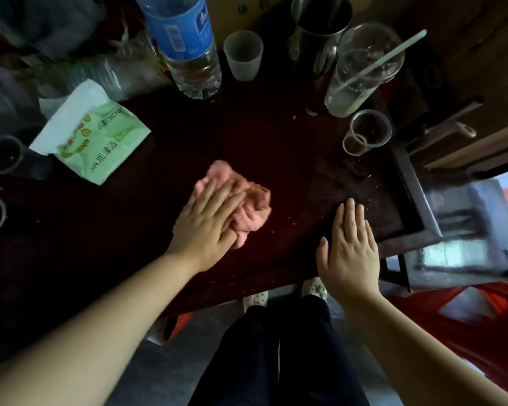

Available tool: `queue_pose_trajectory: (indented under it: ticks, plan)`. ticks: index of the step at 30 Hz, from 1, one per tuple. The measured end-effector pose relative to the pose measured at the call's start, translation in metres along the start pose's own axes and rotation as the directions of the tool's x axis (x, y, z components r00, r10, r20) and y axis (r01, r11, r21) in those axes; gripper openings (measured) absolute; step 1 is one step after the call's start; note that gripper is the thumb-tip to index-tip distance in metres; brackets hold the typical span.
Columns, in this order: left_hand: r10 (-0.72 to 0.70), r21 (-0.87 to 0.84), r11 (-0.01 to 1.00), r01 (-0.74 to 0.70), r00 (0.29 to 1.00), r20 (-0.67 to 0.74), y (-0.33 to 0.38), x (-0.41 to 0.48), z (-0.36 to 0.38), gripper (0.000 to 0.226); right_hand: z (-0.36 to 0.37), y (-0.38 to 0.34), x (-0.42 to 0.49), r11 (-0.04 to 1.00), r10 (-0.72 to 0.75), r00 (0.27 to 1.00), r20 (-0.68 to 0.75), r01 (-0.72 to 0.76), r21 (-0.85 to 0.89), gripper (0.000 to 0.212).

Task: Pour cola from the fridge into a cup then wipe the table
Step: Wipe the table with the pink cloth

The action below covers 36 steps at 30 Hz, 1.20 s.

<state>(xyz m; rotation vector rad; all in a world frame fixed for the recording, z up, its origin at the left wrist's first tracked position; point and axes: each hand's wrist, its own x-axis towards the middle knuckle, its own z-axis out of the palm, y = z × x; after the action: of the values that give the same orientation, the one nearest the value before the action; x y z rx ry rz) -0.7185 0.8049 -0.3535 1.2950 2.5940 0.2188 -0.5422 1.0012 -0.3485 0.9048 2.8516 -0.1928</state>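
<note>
My left hand (207,221) presses flat, fingers straight, on a crumpled pink cloth (247,206) in the middle of the dark wooden table (106,230). My right hand (349,244) lies flat and open on the table near its front right edge, holding nothing. A small clear plastic cup (367,133) with dark cola at its bottom stands at the right side of the table. An empty frosted cup (243,55) stands at the back.
A big water bottle (185,45) stands at the back, with a metal mug (320,27) and a lidded plastic cup with a straw (361,68) to its right. A green tissue pack (97,136) lies at the left. Crumbs dot the table's right part.
</note>
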Motion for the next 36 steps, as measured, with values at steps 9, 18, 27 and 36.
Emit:
queue_pose_trajectory:
  ticks: [9,18,27,36]
  plan:
    - [-0.388,-0.031,0.922,0.386,0.92,-0.064,0.015,-0.079,0.017,0.07,0.001,0.0,0.001,1.0,0.008,1.0,0.011,-0.008,0.005,0.069]
    - [-0.231,0.005,0.973,0.231,0.972,0.031,0.065,0.011,0.019,0.086,0.001,0.0,0.004,1.0,0.008,1.0,-0.005,-0.008,0.031,0.069]
    - [-0.314,0.04,0.949,0.313,0.949,0.018,0.048,0.144,-0.003,0.076,0.001,-0.001,0.005,0.999,0.017,1.0,-0.018,-0.016,0.036,0.069]
    - [-0.428,-0.023,0.904,0.427,0.901,-0.072,0.008,0.129,-0.014,0.066,0.002,0.0,0.004,1.0,0.007,1.0,-0.018,-0.006,0.024,0.068]
